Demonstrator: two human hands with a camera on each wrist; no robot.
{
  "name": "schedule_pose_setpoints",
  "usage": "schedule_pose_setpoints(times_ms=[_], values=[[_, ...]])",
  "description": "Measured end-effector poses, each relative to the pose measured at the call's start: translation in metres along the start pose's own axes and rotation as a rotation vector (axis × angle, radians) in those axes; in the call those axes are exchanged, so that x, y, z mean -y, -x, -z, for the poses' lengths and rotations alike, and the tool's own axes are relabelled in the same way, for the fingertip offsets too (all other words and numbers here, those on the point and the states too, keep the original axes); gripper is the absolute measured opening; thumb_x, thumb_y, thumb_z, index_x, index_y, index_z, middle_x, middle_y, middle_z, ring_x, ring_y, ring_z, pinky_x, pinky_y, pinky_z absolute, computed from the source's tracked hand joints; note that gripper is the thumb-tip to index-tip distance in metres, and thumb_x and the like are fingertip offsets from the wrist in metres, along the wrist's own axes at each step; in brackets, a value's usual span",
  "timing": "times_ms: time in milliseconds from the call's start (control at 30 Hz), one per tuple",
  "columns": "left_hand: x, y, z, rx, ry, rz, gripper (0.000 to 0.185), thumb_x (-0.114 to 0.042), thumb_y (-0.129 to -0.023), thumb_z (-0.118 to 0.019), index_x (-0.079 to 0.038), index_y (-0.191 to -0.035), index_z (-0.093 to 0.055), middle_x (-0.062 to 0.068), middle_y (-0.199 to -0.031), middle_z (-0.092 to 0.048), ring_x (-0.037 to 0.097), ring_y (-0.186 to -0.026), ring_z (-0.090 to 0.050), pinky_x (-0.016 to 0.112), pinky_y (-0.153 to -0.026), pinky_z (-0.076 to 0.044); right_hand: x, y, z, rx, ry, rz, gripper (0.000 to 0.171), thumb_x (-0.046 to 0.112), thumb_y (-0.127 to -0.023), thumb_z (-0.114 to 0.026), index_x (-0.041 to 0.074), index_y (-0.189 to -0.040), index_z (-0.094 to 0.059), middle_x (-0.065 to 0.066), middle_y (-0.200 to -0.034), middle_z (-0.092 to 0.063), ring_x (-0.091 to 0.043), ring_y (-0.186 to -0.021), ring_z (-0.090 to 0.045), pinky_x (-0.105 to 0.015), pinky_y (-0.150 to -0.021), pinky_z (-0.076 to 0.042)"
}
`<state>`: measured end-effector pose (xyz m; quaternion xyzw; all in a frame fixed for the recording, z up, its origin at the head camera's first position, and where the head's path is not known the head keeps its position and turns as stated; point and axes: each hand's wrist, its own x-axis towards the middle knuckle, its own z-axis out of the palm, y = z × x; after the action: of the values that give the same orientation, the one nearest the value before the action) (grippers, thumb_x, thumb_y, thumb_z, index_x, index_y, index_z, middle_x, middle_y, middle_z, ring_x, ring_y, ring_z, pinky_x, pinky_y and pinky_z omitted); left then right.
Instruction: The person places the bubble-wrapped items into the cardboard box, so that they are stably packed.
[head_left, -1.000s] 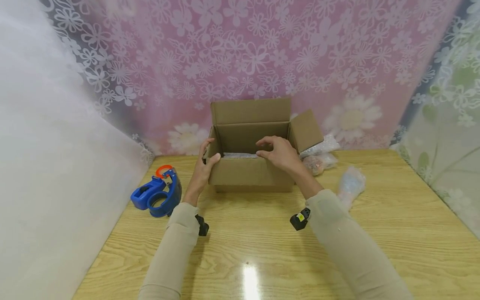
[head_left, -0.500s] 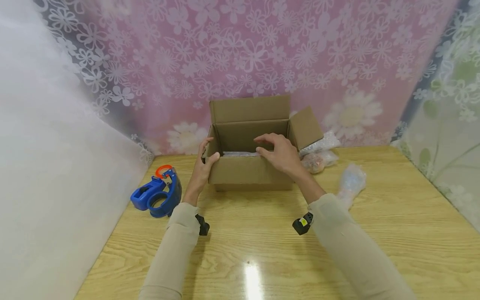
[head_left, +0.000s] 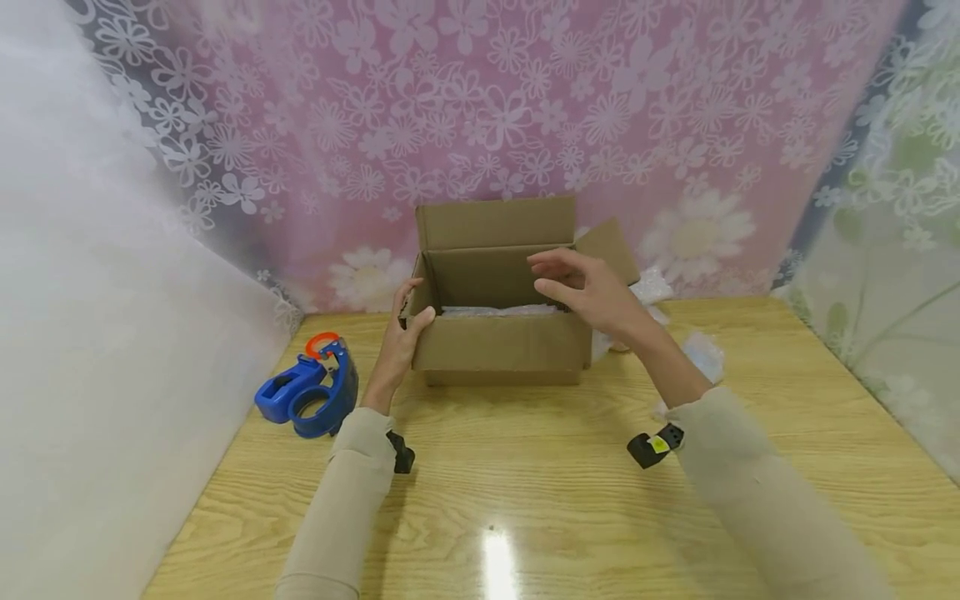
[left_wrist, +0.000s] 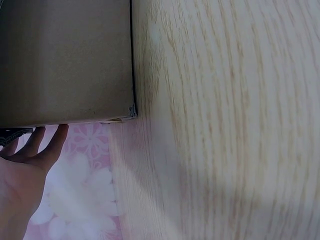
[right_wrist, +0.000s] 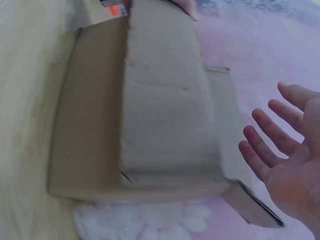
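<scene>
An open cardboard box (head_left: 487, 346) stands near the back of the table, its back and right flaps raised and its front flap folded outward. Clear bubble-wrapped contents (head_left: 498, 311) show low inside it. My left hand (head_left: 397, 342) grips the box's left side, thumb at the front corner; in the left wrist view its fingers (left_wrist: 54, 145) lie against the cardboard. Above the right end of the box hovers my right hand (head_left: 600, 292), holding nothing. The right wrist view shows that hand (right_wrist: 292, 155) apart from the box, fingers spread and slightly bent.
Left of the box lies a blue tape dispenser (head_left: 315, 400) with an orange ring (head_left: 322, 344). Bubble-wrapped packages, one of them (head_left: 703, 357) partly behind the right forearm, lie to the right. A flowered pink backdrop (head_left: 480, 108) rises behind the table (head_left: 480, 475).
My right hand has lifted away from the box's front edge and shifted right, exposing more of the wrapped contents. The left hand keeps its hold on the left side.
</scene>
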<state>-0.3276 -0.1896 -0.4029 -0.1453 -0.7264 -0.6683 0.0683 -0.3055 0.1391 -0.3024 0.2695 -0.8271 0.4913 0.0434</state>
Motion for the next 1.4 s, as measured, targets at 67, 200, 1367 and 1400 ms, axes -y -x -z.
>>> schedule_pose_setpoints(times_ms=[67, 200, 1367, 1400], values=[[0.000, 0.000, 0.001, 0.001, 0.005, -0.006, 0.065, -0.030, -0.104, -0.060, -0.023, -0.162, -0.032, -0.001, -0.173, -0.006, 0.039, -0.147, -0.029, 0.064, -0.114, -0.029, 0.003, 0.003, 0.011, -0.012, 0.006, -0.003, 0.041, 0.027, -0.105, -0.064, 0.017, -0.144, -0.061, -0.008, -0.137, -0.065, -0.027, -0.125, -0.060, -0.048, -0.106, -0.046], [0.000, 0.001, 0.002, 0.000, 0.012, -0.001, 0.064, -0.030, -0.104, -0.060, -0.024, -0.161, -0.033, 0.000, -0.173, -0.006, 0.040, -0.144, -0.032, 0.063, -0.113, -0.030, 0.005, 0.011, 0.032, -0.046, 0.039, -0.021, 0.042, 0.029, -0.106, -0.064, 0.018, -0.146, -0.060, -0.008, -0.139, -0.065, -0.028, -0.123, -0.061, -0.041, -0.100, -0.048], [0.012, -0.004, 0.002, -0.002, -0.001, -0.027, 0.061, -0.037, -0.103, -0.061, -0.032, -0.158, -0.035, -0.002, -0.172, -0.005, 0.041, -0.139, -0.037, 0.063, -0.111, -0.033, -0.150, 0.108, 0.108, -0.049, 0.224, -0.349, 0.059, 0.033, -0.110, -0.053, 0.000, -0.157, -0.039, -0.031, -0.151, -0.044, -0.053, -0.135, -0.043, -0.069, -0.101, -0.041], [0.008, -0.002, 0.001, 0.003, -0.001, -0.021, 0.061, -0.035, -0.103, -0.061, -0.030, -0.159, -0.035, 0.000, -0.172, -0.005, 0.040, -0.144, -0.032, 0.063, -0.113, -0.030, -0.155, 0.110, 0.107, -0.039, 0.227, -0.362, 0.059, 0.033, -0.110, -0.053, 0.000, -0.157, -0.039, -0.032, -0.151, -0.044, -0.053, -0.135, -0.042, -0.068, -0.101, -0.041]])
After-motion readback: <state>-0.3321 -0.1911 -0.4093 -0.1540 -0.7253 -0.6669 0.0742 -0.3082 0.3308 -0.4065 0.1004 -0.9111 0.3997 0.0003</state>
